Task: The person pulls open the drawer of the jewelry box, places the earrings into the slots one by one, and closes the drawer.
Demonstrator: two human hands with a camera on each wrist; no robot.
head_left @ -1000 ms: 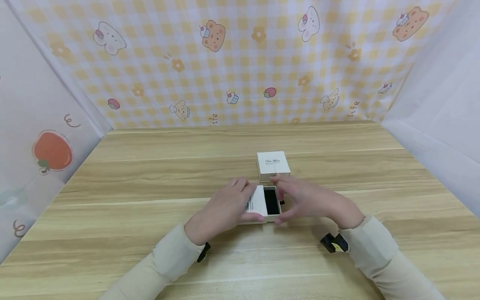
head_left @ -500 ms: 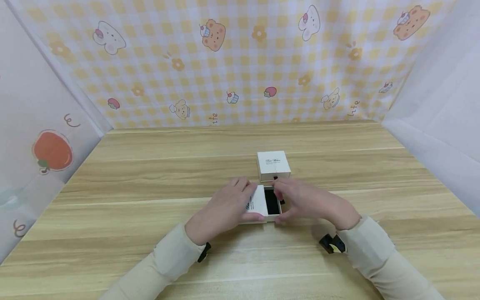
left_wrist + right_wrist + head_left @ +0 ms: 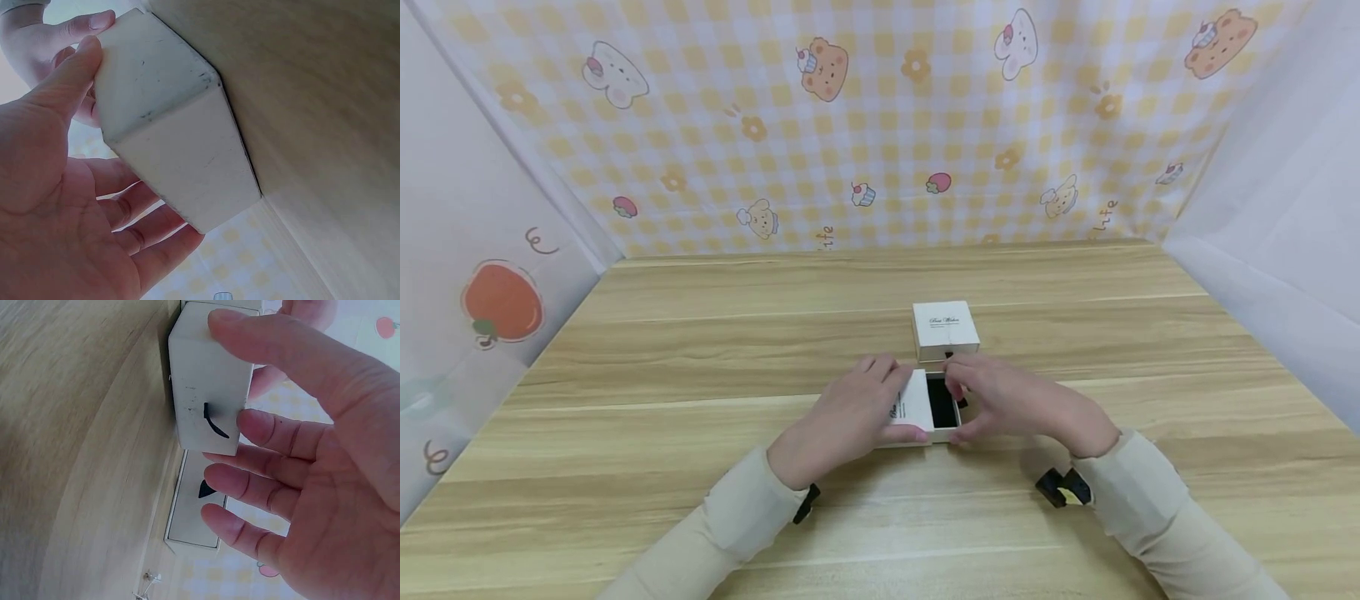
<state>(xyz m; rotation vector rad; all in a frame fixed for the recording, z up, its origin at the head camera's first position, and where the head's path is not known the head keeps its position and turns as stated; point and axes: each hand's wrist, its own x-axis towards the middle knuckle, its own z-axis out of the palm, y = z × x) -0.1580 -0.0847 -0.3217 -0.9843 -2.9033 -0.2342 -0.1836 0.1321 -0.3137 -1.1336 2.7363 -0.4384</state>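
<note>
A small white drawer-style gift box [image 3: 916,404] with black script lies on the table, its drawer [image 3: 945,435] partly pulled out to the right and showing a black lining. My left hand [image 3: 850,410] grips the sleeve across its width, thumb on the near side, fingers on the far side. At the drawer end, my right hand [image 3: 1018,400] holds the drawer, with its thumb on the near side and index finger at the far upper edge. A black ribbon tab [image 3: 214,422] sticks out of the drawer front in the right wrist view. The other right fingers are spread.
Just behind stands a second white box [image 3: 946,325], closed, with its own black tab [image 3: 206,489]. A small shiny piece [image 3: 149,584] lies on the wood table [image 3: 737,333] in the right wrist view. A yellow checked cloth [image 3: 880,125] hangs behind the table.
My right hand has shifted slightly left and its index finger has bent in over the drawer. The left hand and the box stay in place.
</note>
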